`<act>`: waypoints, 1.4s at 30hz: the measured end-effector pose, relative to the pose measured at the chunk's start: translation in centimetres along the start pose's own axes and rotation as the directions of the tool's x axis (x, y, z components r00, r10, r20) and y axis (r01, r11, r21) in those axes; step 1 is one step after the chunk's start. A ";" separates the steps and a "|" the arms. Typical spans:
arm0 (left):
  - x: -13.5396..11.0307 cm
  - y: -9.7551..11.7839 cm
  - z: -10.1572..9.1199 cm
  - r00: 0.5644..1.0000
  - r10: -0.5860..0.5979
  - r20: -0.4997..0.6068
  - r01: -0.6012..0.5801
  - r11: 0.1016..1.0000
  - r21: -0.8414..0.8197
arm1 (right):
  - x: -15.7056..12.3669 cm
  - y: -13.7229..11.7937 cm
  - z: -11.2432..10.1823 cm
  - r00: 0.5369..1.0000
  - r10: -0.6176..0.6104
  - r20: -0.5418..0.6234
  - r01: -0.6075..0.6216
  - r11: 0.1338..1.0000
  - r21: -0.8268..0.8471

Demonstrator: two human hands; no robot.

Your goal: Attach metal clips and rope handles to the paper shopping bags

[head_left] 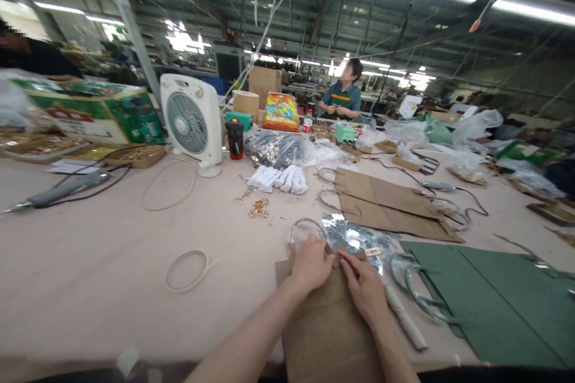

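A brown bag panel (pixel 330 326) lies on the table in front of me, with a looped, plastic-wrapped handle (pixel 308 221) at its far end. My left hand (pixel 313 262) is closed on the panel's top edge, beside the handle. Close to it, my right hand (pixel 365 284) pinches with thumb and forefinger at the same edge; what lies between the fingertips is too small to make out. A narrow tab with a pale, gold-coloured end (pixel 372 252) sticks out past the right fingers. Just beyond are shiny small film pieces (pixel 348 230).
Green bag panels (pixel 498 299) with handles lie right, more brown panels (pixel 386 200) beyond. A rolled piece (pixel 406 317) sits by my right forearm. Further off are gold hardware (pixel 259 208), white bundles (pixel 278 179), a fan (pixel 191 119) and a corded tool (pixel 67 188). A person (pixel 342 96) is across the table.
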State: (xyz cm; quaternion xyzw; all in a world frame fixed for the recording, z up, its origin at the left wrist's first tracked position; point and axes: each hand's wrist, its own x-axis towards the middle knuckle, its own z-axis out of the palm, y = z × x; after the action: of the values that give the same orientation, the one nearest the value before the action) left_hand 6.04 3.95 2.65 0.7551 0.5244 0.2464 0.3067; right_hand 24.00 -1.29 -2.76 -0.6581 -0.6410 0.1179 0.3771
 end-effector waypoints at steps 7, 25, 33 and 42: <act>-6.4 -1.5 -1.6 0.980 0.181 -0.077 -0.173 0.980 0.099 | 0.9 0.8 -1.0 0.948 0.243 -0.205 -0.205 0.960 0.193; -8.9 -4.9 -2.1 0.988 0.097 -0.121 -0.097 0.995 0.005 | 11.6 -15.2 9.1 0.925 -0.195 0.326 0.080 0.939 0.333; -8.0 -5.4 -1.9 0.989 0.095 -0.110 -0.102 0.993 -0.065 | 13.5 -17.0 15.6 0.928 -0.108 0.356 0.101 0.994 0.038; -8.9 -4.6 -3.1 0.972 0.155 -0.179 -0.186 0.967 -0.176 | 12.7 -16.5 13.5 0.973 -0.071 0.219 0.021 0.975 0.223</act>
State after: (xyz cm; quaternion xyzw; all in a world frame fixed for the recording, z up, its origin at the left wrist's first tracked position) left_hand -1.97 -2.56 1.07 0.7419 0.4545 0.3823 0.3114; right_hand 4.84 13.46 2.76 -0.5797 -0.6779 0.2532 0.3746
